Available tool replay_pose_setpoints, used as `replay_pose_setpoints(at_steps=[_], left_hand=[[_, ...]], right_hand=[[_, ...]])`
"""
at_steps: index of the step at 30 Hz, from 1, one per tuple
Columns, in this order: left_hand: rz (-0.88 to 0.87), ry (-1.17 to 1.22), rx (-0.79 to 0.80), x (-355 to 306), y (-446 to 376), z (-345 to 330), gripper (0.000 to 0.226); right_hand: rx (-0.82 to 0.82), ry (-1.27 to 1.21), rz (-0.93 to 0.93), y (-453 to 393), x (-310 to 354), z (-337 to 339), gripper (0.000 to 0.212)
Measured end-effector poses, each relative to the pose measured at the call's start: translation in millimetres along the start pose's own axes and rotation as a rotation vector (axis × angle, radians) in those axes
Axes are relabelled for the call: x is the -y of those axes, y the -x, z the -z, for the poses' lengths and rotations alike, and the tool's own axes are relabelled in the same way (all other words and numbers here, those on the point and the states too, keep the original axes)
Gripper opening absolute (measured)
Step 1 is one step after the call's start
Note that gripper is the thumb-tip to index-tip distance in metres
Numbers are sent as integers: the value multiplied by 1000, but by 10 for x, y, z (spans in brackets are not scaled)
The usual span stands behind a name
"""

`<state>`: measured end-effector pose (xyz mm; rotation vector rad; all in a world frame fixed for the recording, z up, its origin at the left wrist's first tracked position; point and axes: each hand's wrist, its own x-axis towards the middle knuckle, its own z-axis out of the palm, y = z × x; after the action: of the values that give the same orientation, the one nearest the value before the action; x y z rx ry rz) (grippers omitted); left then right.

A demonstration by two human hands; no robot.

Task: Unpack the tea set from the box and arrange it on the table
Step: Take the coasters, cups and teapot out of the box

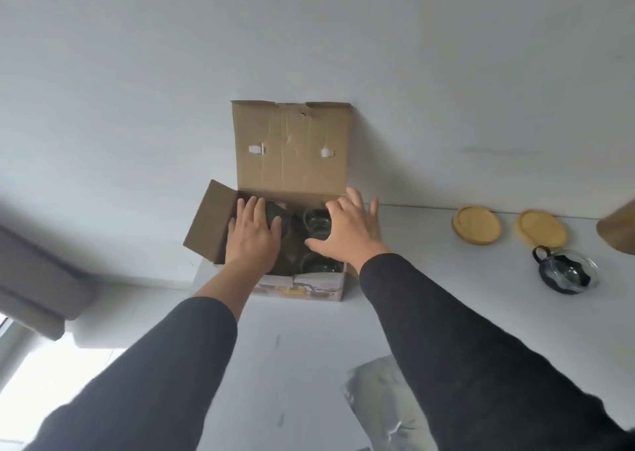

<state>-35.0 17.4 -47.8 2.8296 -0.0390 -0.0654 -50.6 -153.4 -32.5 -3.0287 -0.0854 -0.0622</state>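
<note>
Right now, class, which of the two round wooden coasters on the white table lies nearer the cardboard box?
The left round wooden coaster; the other lies farther right, above the glass teapot.

Brown cardboard box (292,148) is showing white tape patches inside its lid and colourful print on its front; two pale wooden coasters (477,225) are glowing at three o'clock, black sleeves (446,330) are crossing the white bench (309,347).

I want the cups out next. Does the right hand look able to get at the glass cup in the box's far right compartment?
Probably yes. The box is open, its lid folded back, and the right hand is spread just above that glass cup with nothing covering it. The left hand is over the other side.
</note>
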Motion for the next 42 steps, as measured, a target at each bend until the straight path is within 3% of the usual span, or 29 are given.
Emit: replay_pose_setpoints(at_steps=[6, 11, 16, 22, 25, 29, 34, 38, 42], left_hand=[[-24, 33, -13, 55, -11, -52, 58], [-27, 25, -9, 71, -17, -71, 58], [-30, 17, -7, 61, -3, -74, 58], [-14, 17, 24, 3, -6, -57, 58], [19, 28, 18, -60, -14, 2, 58], [22, 94, -81, -372, 0, 97, 55], [-166, 200, -146, -1146, 125, 18, 52], [-305, 223, -68, -1813, 402, -368, 52], [-268, 166, 132, -2317, 703, -960, 57]], right_hand=[[126, 259, -156, -151, 255, -64, 90], [132, 195, -276, -266, 369, -129, 87], [16, 87, -286, -251, 330, -158, 81], [-233, -62, -226, -163, 197, -34, 82], [-343, -319, -160, -71, 63, 115, 86], [-466, -497, -190, 116, -241, 315, 84], [-602, -560, -304, 539, -919, 305, 77], [-549, -579, -415, 930, -1568, 119, 82], [-438, -593, -494, 1237, -2148, -118, 85]])
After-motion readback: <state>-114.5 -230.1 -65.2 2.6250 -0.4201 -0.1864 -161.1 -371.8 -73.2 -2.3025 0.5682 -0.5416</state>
